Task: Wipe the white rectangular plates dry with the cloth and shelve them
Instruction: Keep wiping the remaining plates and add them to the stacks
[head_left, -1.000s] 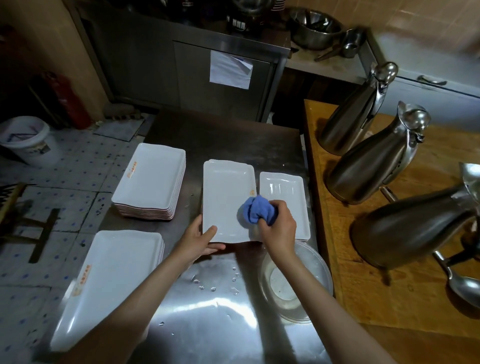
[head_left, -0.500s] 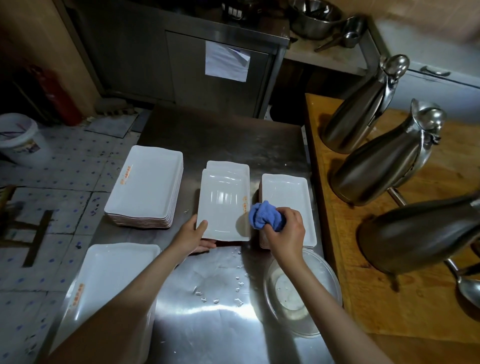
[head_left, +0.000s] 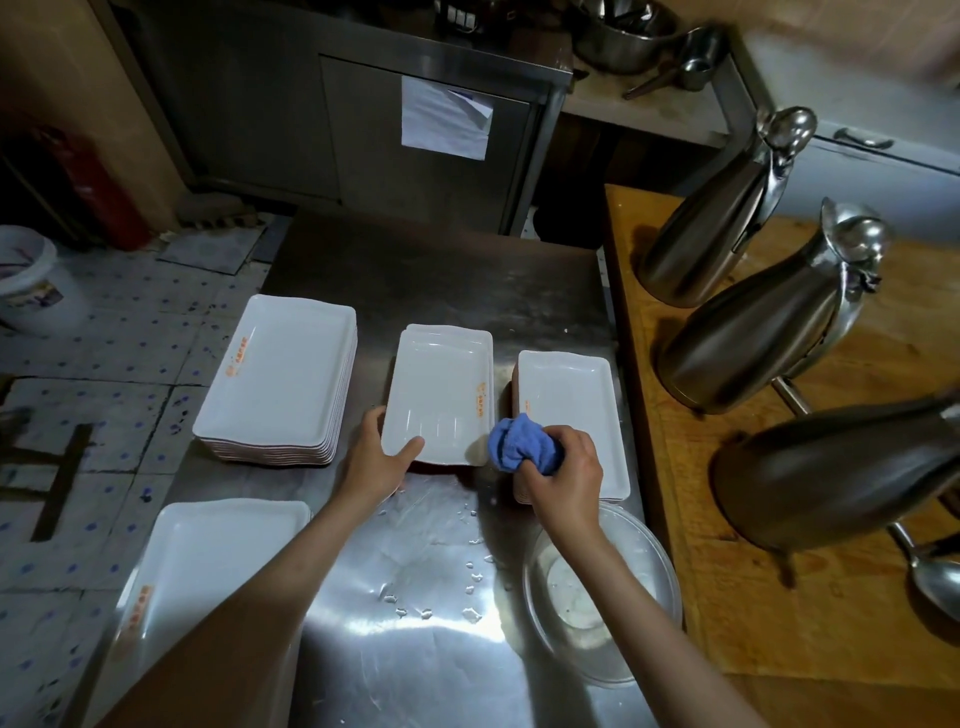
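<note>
**Plate taken from the middle pile for wiping**

The left hand (head_left: 382, 457) grips the near left corner of the top plate (head_left: 439, 395), thumb over the rim, fingers underneath. This plate sits slightly askew on the middle pile (head_left: 448, 329) on the steel surface (head_left: 426, 270). The right hand (head_left: 563, 470) is clenched round the bunched blue cloth (head_left: 519, 444), which lies just beside the plate's near right corner, over the gap between this pile and the right pile (head_left: 571, 410). Two larger stacks stand to the left: the far stack (head_left: 283, 376) and the near stack (head_left: 208, 566). Water drops (head_left: 431, 597) lie on the surface beside a clear bowl (head_left: 602, 587).

The step in hand appears to be drying the top plate. The next move probably calls for the cloth to pass over the plate's face while the left hand steadies or lifts it; no shelf can be identified here.

Compared with one second ago, the top plate no longer lies square: it has slid toward the person, baring the rim of the plate beneath. The cloth has left the plate's face for its right edge.
</note>
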